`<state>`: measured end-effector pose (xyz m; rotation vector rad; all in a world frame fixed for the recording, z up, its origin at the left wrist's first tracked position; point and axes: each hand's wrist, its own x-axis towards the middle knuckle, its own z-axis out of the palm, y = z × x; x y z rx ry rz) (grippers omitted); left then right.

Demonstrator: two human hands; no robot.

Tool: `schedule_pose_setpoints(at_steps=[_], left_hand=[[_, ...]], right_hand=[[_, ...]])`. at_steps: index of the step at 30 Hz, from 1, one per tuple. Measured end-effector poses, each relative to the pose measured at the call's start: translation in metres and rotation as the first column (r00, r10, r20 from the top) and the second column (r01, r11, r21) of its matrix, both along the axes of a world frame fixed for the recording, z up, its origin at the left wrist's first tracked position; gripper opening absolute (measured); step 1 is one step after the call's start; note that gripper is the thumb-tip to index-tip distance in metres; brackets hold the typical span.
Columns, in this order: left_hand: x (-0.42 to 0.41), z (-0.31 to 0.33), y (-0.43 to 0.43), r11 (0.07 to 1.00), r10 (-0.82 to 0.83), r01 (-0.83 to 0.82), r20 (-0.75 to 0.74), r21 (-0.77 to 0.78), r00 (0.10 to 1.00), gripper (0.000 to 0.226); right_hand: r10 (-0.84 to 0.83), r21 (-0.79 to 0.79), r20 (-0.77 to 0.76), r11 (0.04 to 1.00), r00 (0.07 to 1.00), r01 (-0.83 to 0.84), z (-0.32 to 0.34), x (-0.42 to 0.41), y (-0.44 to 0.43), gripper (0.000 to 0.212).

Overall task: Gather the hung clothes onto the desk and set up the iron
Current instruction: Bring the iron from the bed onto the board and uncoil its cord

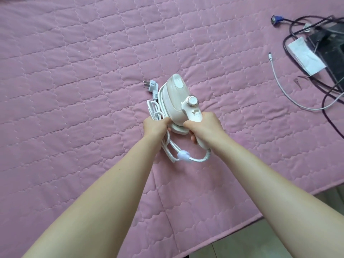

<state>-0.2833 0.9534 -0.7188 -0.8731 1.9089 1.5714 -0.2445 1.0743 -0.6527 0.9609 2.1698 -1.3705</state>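
Far right on the pink quilt (pixel 74 62) lie black cables (pixel 284 44), a blue connector (pixel 275 19), a white paper (pixel 306 55), a black box (pixel 333 53) and a white cable (pixel 281 84).

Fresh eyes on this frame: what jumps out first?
A white iron sits mid-frame, with the right hand gripping its handle and the left hand holding the bundled cord. Its plug lies unplugged just left of it. A pink quilted cover fills the view, and dark cables tangle at top right.
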Motion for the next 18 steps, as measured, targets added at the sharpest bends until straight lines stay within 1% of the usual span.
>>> schedule_pose_setpoints(at_steps=[3,6,8,12,14,16,18], left_hand=[[0.01,0.011,-0.012,0.998,0.039,-0.04,0.017,0.045,0.999,0.01],[0.022,0.025,-0.026,0.997,0.057,-0.057,0.013,0.045,0.998,0.006],[0.03,0.037,-0.036,0.998,0.048,-0.048,-0.006,0.05,0.999,0.005],[0.05,0.065,-0.058,1.0,0.012,-0.011,-0.007,0.025,1.0,0.006],[0.059,0.082,-0.07,0.999,0.032,-0.032,-0.001,0.029,0.999,0.004],[0.07,0.103,-0.082,0.998,0.061,-0.061,0.017,0.025,0.998,0.004],[0.083,0.125,-0.094,0.996,0.091,-0.091,0.014,0.01,0.996,0.005]], right_hand=[[-0.017,-0.019,-0.023,1.0,1.0,0.017,0.01,0.009,-0.005,0.013],[-0.046,-0.019,-0.026,0.999,0.999,0.046,0.019,0.02,-0.015,0.01],[-0.049,0.008,-0.04,0.999,0.998,0.049,0.028,0.028,-0.022,0.008],[0.027,0.092,-0.059,0.996,0.998,-0.022,0.055,0.039,-0.037,0.008],[0.077,0.131,-0.063,0.989,0.995,-0.068,0.075,0.043,-0.044,0.014],[0.126,0.178,-0.054,0.977,0.991,-0.115,0.099,0.048,-0.054,0.024],[0.163,0.209,-0.043,0.966,0.986,-0.15,0.125,0.056,-0.066,0.026]])
